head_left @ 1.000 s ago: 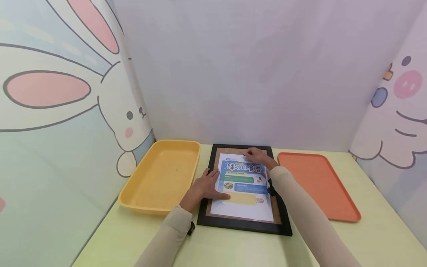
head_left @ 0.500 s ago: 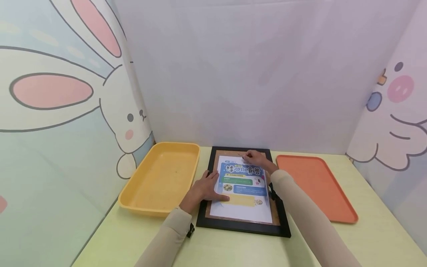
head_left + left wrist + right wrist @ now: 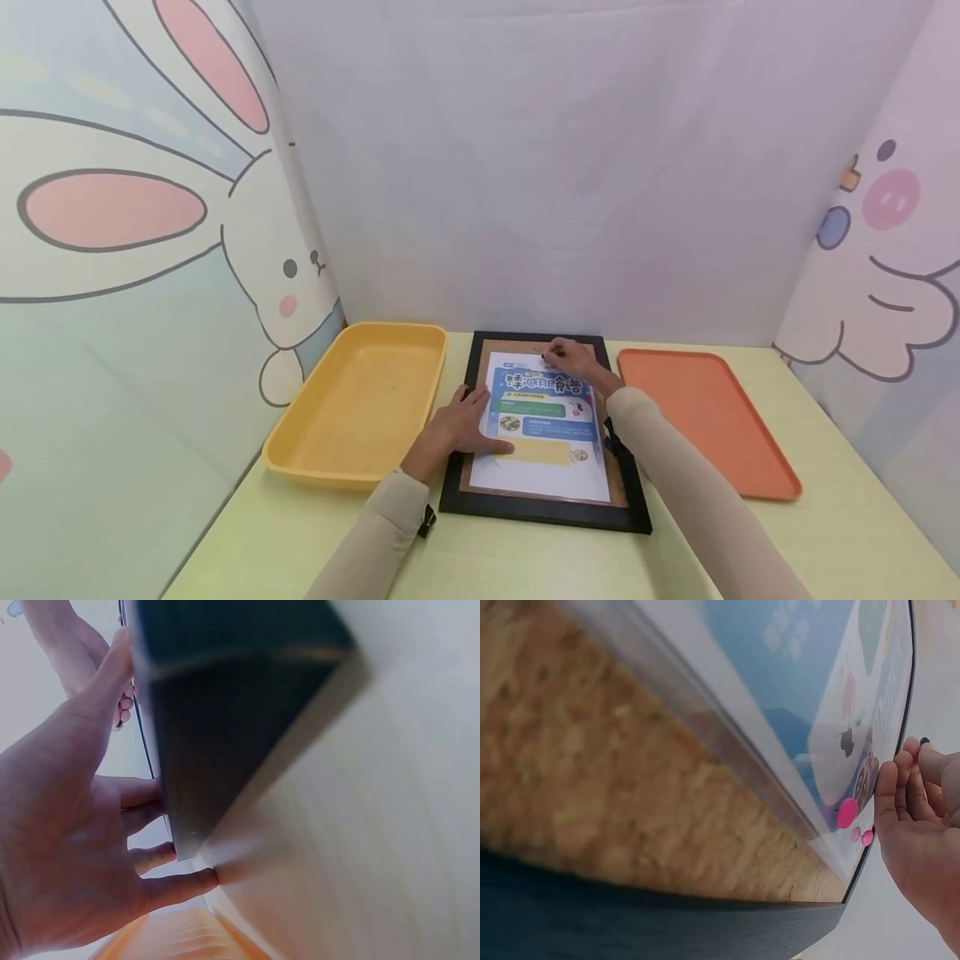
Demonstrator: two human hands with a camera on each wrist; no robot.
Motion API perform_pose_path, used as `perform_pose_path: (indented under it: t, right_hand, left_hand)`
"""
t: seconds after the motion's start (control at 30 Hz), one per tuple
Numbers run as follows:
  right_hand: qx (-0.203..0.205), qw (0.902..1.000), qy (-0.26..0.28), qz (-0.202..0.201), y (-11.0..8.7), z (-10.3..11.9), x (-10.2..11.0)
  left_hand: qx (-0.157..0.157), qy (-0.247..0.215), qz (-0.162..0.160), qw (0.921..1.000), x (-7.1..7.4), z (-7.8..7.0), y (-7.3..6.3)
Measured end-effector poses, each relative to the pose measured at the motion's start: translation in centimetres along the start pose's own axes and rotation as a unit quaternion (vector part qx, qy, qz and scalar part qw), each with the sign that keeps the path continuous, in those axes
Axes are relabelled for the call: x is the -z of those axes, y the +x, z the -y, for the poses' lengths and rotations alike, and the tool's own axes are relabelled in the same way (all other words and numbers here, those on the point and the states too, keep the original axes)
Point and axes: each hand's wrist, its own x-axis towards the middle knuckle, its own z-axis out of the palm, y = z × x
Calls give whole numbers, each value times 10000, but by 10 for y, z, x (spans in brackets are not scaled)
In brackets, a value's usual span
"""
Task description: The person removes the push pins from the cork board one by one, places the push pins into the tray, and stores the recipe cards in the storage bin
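Left hand [image 3: 459,423] is laid, fingers spread, over the left side of the black-framed cork board [image 3: 543,511], thumb across the printed poster [image 3: 542,427]. By the right hand [image 3: 576,357], a small dark object [image 3: 925,740] is pinched at the fingertips near the poster's top edge. The poster is spread flat, between and partly under the hands. Compared with a second ago, both hands are kept in place; the view is slightly shifted. Board flanked on the pale desk [image 3: 525,571] by yellow tray [image 3: 360,392] and orange tray [image 3: 697,417]; plain curtain [image 3: 540,167] hung behind.
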Motion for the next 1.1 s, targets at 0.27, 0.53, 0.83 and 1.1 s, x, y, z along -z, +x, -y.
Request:
perform_pose_path:
  t: [0.27,0.53,0.83,1.1]
  right_hand:
    - [131,9998,-63,-145,-3,1,3]
    - [-44,9990,-225,-381,-4,-3,10]
    - [44,9982,-273,-533,-7,-13,19]
    - [138,9971,-330,-677,-9,-24,31]
  left_hand:
    - [-15,-16,-7,10000,1,-1,0]
    - [-12,36,-41,10000,0,-1,-1]
    - [-4,-62,-62,10000,1,-2,-2]
    - [-53,-106,-117,9999,0,0,-4]
